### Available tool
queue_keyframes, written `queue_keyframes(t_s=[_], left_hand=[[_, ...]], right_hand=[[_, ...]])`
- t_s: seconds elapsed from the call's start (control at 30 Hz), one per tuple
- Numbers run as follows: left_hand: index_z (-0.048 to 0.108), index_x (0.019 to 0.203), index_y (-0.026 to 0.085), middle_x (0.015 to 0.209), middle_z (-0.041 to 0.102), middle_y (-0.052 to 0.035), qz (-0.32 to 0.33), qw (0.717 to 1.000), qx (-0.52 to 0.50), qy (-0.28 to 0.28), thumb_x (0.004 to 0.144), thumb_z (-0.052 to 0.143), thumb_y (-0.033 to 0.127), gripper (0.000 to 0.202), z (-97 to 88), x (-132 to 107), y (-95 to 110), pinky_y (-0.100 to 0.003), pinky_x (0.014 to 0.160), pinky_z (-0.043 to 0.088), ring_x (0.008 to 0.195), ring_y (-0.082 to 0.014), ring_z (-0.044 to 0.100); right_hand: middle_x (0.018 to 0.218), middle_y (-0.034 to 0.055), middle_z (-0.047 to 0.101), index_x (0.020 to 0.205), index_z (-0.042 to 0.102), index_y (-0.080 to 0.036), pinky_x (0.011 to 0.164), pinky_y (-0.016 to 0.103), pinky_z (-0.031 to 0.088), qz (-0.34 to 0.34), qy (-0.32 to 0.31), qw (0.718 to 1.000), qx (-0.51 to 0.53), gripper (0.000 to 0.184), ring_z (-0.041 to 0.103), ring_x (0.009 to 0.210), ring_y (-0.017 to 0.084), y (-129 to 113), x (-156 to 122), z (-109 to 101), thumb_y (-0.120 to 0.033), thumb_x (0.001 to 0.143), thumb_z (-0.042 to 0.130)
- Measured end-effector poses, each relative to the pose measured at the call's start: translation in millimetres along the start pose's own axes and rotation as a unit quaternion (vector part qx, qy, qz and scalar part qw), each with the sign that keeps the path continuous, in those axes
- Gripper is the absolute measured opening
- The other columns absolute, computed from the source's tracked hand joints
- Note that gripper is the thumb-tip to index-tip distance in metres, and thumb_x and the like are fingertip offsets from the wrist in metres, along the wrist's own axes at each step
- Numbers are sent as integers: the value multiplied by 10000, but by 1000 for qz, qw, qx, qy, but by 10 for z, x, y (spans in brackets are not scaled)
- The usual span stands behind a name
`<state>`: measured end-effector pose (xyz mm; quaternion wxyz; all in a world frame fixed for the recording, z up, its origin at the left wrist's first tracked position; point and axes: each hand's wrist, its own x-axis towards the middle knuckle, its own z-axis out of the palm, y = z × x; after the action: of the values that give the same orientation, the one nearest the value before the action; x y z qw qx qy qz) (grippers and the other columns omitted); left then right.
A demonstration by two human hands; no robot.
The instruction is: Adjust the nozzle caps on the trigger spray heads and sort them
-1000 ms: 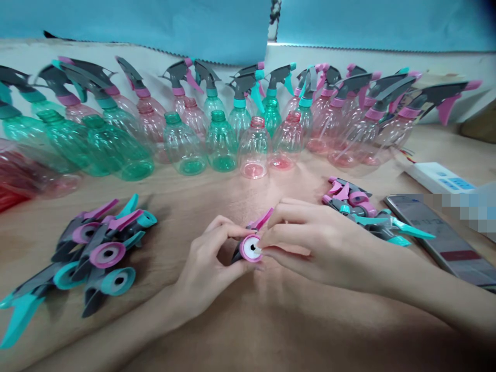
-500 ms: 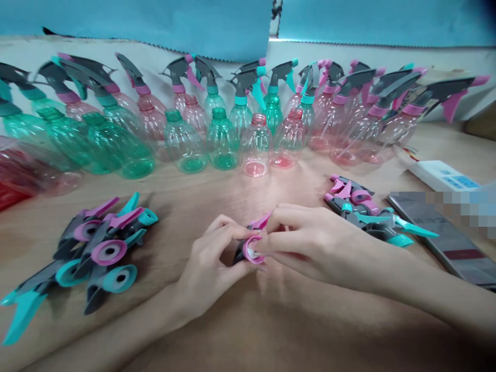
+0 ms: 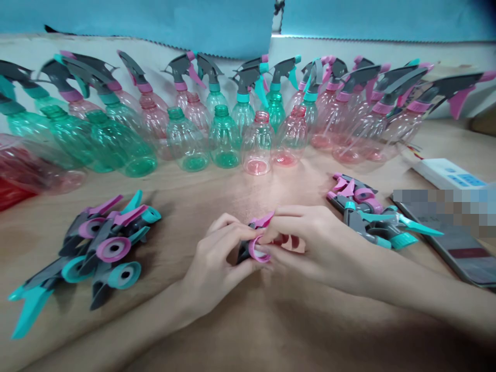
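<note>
Just in front of me, my left hand [image 3: 220, 263] grips a grey trigger spray head [image 3: 244, 251] with a pink trigger and a pink screw collar. The collar's open end faces me and to the right, and something white shows inside it. My right hand [image 3: 306, 243] is closed at the collar, with thumb and forefinger on its rim and at the opening. Whether these fingertips also hold a small part is hidden. Left of my hands lies a pile of loose spray heads [image 3: 113, 249], pink and turquoise, several with white discs in their collars.
A second pile of spray heads [image 3: 364, 219] lies at the right, beside a phone [image 3: 437, 232] and a white box [image 3: 449, 173]. Open bottles, green [image 3: 225, 137] and pink [image 3: 258, 144], stand across the back before bottles with heads fitted. A red plastic bag [image 3: 17, 178] lies far left.
My right fingertips have shifted slightly from deep in the pink collar toward its rim, and the fingers have parted a little. The whole view has moved slightly.
</note>
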<state>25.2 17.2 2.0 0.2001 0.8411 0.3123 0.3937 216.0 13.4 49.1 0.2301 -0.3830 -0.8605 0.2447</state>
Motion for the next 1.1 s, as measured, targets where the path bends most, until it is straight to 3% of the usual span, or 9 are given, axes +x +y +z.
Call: queue_keyframes(t_s=[0.2, 0.53, 0.77, 0.97, 1.1], left_hand=[[590, 924, 215, 824, 672, 2, -11, 1000, 1, 5, 782, 714, 240, 190, 9, -13, -4, -295, 678, 476, 755, -159, 532], [583, 938, 203, 830, 659, -8, -6, 1000, 8, -3, 806, 682, 197, 165, 2, -7, -11, -299, 685, 476, 770, -166, 530], [584, 913, 201, 819, 661, -8, -4, 1000, 8, -7, 811, 679, 216, 140, -8, 1, -17, -296, 669, 474, 762, -164, 523], [599, 931, 201, 794, 650, -2, -13, 1000, 0, 1, 782, 710, 228, 188, -13, 15, -1, -269, 627, 471, 742, -156, 526], [623, 951, 200, 817, 660, -15, -18, 1000, -10, -4, 778, 712, 202, 194, -16, 14, -7, -268, 625, 474, 771, -165, 528]], right_hand=[[696, -17, 579, 760, 631, -133, 554, 238, 363, -6, -23, 999, -28, 135, 483, 604, 92, -6, -23, -49, -225, 854, 599], [822, 80, 638, 831, 647, -91, 627, 273, 441, -83, 4, 993, -80, 194, 559, 739, 153, -7, -37, 66, -135, 908, 476], [812, 29, 639, 840, 632, -146, 590, 236, 419, -59, 15, 996, -70, 84, 561, 713, 128, 60, -27, 82, -169, 856, 554], [825, 41, 641, 891, 652, -127, 609, 272, 421, -39, -28, 993, -105, 162, 577, 738, 152, 22, -21, -31, -241, 888, 537], [833, 59, 631, 904, 645, -112, 594, 284, 425, -86, -43, 986, -134, 196, 567, 711, 154, 24, -30, -67, -229, 920, 489]])
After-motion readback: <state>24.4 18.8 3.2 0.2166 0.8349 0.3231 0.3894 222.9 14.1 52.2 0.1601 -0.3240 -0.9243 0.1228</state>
